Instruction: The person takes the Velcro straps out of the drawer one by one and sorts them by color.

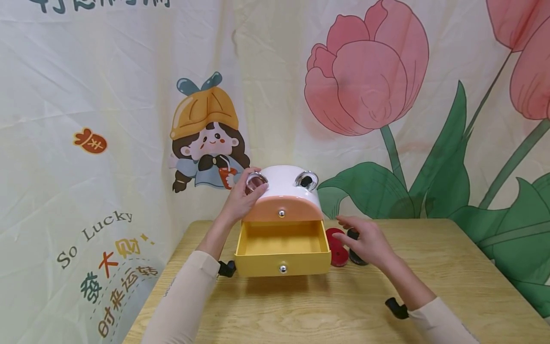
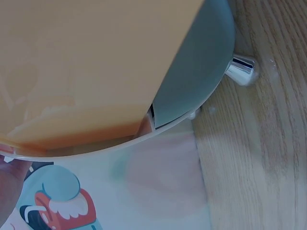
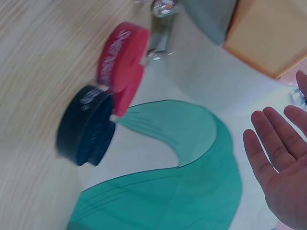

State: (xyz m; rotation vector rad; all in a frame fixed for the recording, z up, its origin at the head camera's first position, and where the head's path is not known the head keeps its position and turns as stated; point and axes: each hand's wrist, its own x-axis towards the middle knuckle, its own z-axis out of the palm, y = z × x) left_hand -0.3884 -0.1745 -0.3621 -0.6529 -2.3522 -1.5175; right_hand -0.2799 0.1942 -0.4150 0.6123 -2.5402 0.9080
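A small white rounded storage box (image 1: 281, 184) stands on the table, with silver ring eyes on top. Its orange upper drawer (image 1: 301, 210) is closed; the yellow lower drawer (image 1: 258, 265) is pulled out, its inside bare. My left hand (image 1: 241, 198) holds the box's upper left side, thumb in front by the ring eye and fingers reaching behind. In the left wrist view only a bit of that hand (image 2: 10, 187) shows. To the right of the box, my right hand (image 1: 365, 240) hovers with extended fingers, touching nothing. In the right wrist view its fingers (image 3: 271, 136) are spread.
Beside the box's right side stand a red double-lobed object (image 3: 120, 62) with white lettering and a similar black one (image 3: 86, 127). A printed cloth (image 1: 279, 95) hangs behind the wooden table (image 1: 343, 310).
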